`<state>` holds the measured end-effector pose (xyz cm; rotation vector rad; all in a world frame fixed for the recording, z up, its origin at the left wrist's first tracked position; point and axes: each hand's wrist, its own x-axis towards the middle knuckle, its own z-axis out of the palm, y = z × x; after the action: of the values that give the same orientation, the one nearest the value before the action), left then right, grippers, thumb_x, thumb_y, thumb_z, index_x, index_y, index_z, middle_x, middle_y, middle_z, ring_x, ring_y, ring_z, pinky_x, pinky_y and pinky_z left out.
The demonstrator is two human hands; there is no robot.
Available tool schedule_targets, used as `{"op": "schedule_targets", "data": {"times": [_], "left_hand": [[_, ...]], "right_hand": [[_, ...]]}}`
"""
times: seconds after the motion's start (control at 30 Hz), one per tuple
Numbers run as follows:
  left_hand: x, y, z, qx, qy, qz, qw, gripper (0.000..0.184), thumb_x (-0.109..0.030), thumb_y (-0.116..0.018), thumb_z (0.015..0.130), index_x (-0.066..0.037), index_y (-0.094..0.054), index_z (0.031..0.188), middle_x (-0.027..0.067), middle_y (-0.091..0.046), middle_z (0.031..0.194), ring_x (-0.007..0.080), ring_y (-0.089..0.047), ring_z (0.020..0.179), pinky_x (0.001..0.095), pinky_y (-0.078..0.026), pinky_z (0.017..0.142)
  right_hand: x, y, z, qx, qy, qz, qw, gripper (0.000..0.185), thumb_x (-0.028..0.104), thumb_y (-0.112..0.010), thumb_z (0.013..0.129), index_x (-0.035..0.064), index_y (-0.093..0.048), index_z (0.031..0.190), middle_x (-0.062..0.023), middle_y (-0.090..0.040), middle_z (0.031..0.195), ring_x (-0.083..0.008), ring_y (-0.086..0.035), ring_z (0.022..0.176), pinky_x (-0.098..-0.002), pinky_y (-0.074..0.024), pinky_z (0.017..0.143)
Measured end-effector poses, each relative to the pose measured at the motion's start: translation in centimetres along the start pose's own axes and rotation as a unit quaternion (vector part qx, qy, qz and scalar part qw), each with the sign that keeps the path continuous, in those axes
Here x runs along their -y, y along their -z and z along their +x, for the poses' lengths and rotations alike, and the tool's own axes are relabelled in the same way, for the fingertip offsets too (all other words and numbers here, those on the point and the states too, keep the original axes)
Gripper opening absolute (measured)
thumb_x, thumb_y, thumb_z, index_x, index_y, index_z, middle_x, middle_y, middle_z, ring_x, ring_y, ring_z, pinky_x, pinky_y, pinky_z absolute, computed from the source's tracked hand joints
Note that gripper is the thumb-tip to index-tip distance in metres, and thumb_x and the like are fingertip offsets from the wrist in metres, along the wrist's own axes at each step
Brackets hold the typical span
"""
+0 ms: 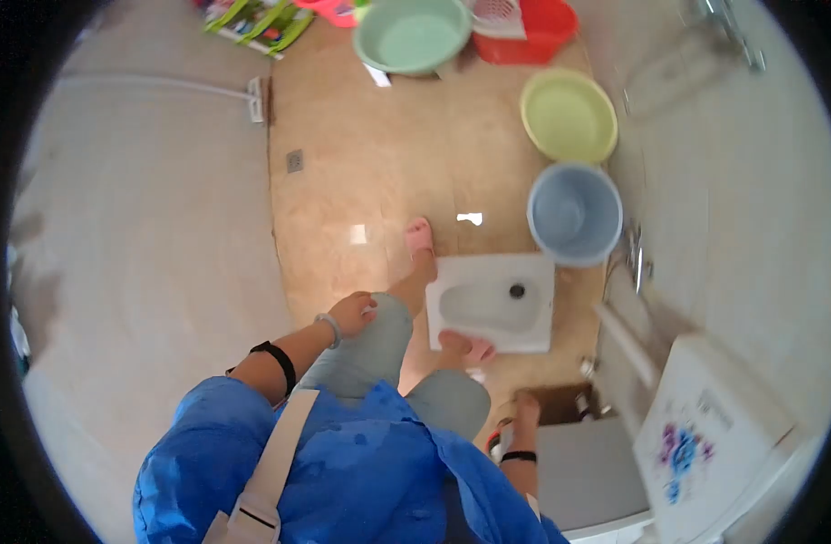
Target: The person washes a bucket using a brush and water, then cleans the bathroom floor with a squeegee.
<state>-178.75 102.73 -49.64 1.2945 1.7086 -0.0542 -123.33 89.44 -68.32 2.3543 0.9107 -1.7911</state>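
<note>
Reference: squat toilet [490, 306]. Left of it, your left hand [350, 314] lies by your pale trouser leg [347, 364]; nearer you, your right hand [527, 407] is beside a brown box [558, 404]. Cannot tell either grip.

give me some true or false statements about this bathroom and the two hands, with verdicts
1. The left hand is at the left knee. True.
2. The right hand grips the blue bucket. False: the right hand is well away from the blue bucket, down beside the grey-topped unit.
3. The yellow basin sits between the blue bucket and the red basket. True.
4. The pale bracelet is on the right wrist. False: the pale bracelet is on the left wrist.
5. The slippers are pink. True.
</note>
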Motion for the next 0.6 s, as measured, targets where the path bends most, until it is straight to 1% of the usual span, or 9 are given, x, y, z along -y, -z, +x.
{"op": "schedule_targets", "data": {"times": [0.07,0.1,0.17,0.2,0.27,0.43,0.47,0.53,0.6], "left_hand": [[1.9,2.8,-1.1,-0.028,0.026,0.008,0.999,0.029,-0.023,-0.056,0.085,-0.003,-0.060,0.106,0.0167,-0.055,0.116,0.0328,-0.053,0.108,0.0390,-0.042,0.095],[3.2,3.6,-1.1,-0.053,0.034,-0.017,0.998,0.029,-0.023,-0.056,0.085,-0.003,-0.060,0.106,0.0167,-0.055,0.116,0.0328,-0.053,0.108,0.0390,-0.042,0.095],[7.5,8.2,-1.5,-0.101,0.047,-0.037,0.993,0.029,-0.024,-0.056,0.085,-0.003,-0.060,0.104,0.0170,-0.056,0.114,0.0329,-0.053,0.108,0.0393,-0.041,0.096],[8.5,10.1,-1.8,-0.128,0.063,-0.058,0.988,0.029,-0.024,-0.056,0.085,-0.003,-0.060,0.104,0.0170,-0.056,0.114,0.0329,-0.053,0.108,0.0393,-0.041,0.096],[10.8,14.5,-2.4,-0.176,0.099,-0.084,0.976,0.029,-0.024,-0.056,0.084,-0.003,-0.062,0.103,0.0174,-0.058,0.112,0.0328,-0.052,0.109,0.0392,-0.041,0.096],[14.4,21.7,-3.5,-0.281,0.199,-0.160,0.925,0.029,-0.025,-0.058,0.083,-0.003,-0.063,0.102,0.0176,-0.058,0.113,0.0328,-0.053,0.108,0.0387,-0.042,0.095],[14.9,23.2,-3.8,-0.294,0.229,-0.166,0.913,0.030,-0.025,-0.058,0.083,-0.003,-0.063,0.102,0.0176,-0.058,0.114,0.0329,-0.053,0.108,0.0385,-0.042,0.095],[16.1,24.9,-4.5,-0.321,0.256,-0.195,0.891,0.031,-0.026,-0.058,0.083,-0.003,-0.063,0.103,0.0178,-0.058,0.115,0.0332,-0.053,0.108,0.0383,-0.043,0.094],[16.9,24.3,-4.3,-0.357,0.291,-0.288,0.840,0.030,-0.024,-0.059,0.083,-0.005,-0.062,0.105,0.0164,-0.057,0.118,0.0343,-0.054,0.107,0.0398,-0.043,0.094]], "right_hand": [[3.2,-2.5,0.8,-0.017,0.287,-0.156,0.945,0.025,0.021,-0.060,0.085,-0.0010,-0.060,0.096,-0.0059,-0.060,0.083,-0.0174,-0.054,0.068,-0.0346,-0.0466,0.060],[8.8,-1.8,-0.1,-0.011,0.309,-0.182,0.934,0.025,0.021,-0.060,0.085,-0.0010,-0.060,0.096,-0.0059,-0.060,0.083,-0.0174,-0.054,0.068,-0.0346,-0.0466,0.060],[24.5,-2.2,-4.3,0.037,0.141,-0.150,0.978,0.045,0.029,-0.049,0.091,-0.0010,-0.052,0.124,-0.0222,-0.051,0.128,-0.0357,-0.048,0.118,-0.0416,-0.0389,0.098],[28.6,-1.9,-3.2,0.046,0.164,-0.177,0.969,0.045,0.029,-0.049,0.091,-0.0010,-0.052,0.124,-0.0222,-0.051,0.128,-0.0357,-0.048,0.118,-0.0416,-0.0389,0.098],[35.2,-0.8,0.4,0.011,0.277,-0.158,0.948,0.046,0.025,-0.064,0.085,-0.0042,-0.054,0.119,-0.0106,-0.061,0.110,-0.0178,-0.059,0.091,-0.0284,-0.0484,0.074],[57.1,1.3,-1.1,0.029,0.313,-0.140,0.939,0.043,0.024,-0.065,0.084,-0.0002,-0.054,0.119,-0.0056,-0.063,0.095,-0.0109,-0.056,0.075,-0.0240,-0.0437,0.055],[61.0,1.3,-0.6,0.041,0.333,-0.155,0.929,0.043,0.024,-0.065,0.084,-0.0002,-0.054,0.119,-0.0056,-0.063,0.095,-0.0109,-0.056,0.075,-0.0240,-0.0437,0.055],[68.8,-0.3,-0.6,0.060,0.264,-0.201,0.941,0.043,0.017,-0.061,0.084,-0.0101,-0.054,0.116,-0.0192,-0.062,0.109,-0.0243,-0.058,0.099,-0.0338,-0.0456,0.085],[76.9,-3.7,0.3,0.080,0.290,-0.254,0.919,0.038,0.019,-0.060,0.084,-0.0080,-0.058,0.111,-0.0159,-0.065,0.095,-0.0213,-0.061,0.083,-0.0323,-0.0477,0.074]]}}
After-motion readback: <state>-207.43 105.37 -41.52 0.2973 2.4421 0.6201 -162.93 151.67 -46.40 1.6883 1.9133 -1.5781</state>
